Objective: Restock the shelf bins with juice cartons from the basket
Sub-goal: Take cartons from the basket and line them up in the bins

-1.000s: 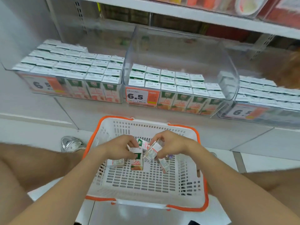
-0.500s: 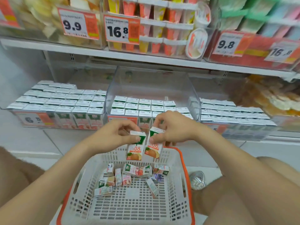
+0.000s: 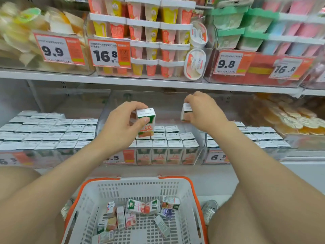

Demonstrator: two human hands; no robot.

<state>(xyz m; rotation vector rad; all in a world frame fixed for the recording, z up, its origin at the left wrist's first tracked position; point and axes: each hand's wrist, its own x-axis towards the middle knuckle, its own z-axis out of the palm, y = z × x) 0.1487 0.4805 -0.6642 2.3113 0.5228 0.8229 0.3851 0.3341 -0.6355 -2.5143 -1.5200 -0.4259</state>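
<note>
Two hands reach over the middle one of three clear bins on the lower shelf. The left hand (image 3: pixel 123 124), at the centre of the frame, pinches one upright juice carton (image 3: pixel 146 120) near its top between thumb and curled fingers. The carton's base is low over the packed rows in the middle bin (image 3: pixel 158 99); whether it touches them cannot be told. The right hand (image 3: pixel 204 111), right of centre and slightly higher, is curled round a second carton (image 3: pixel 186 111), of which only the white top and one side show. Through the middle bin's front wall four carton faces stand in a row, right of a 6.5 price tag (image 3: pixel 121 156). The left bin (image 3: pixel 44 155) and the right bin (image 3: pixel 260 152) are each packed with white-topped cartons. At the bottom centre sits one white basket (image 3: pixel 140 186) with an orange rim, holding about ten loose cartons (image 3: pixel 135 206) at all angles. One silver shoe (image 3: pixel 209 209) shows right of the basket, another (image 3: pixel 66 211) left of it. The upper shelf (image 3: pixel 158 82) carries four price tags, reading 9.9, 16.8, 9.8 and 16.8 from left to right.
</note>
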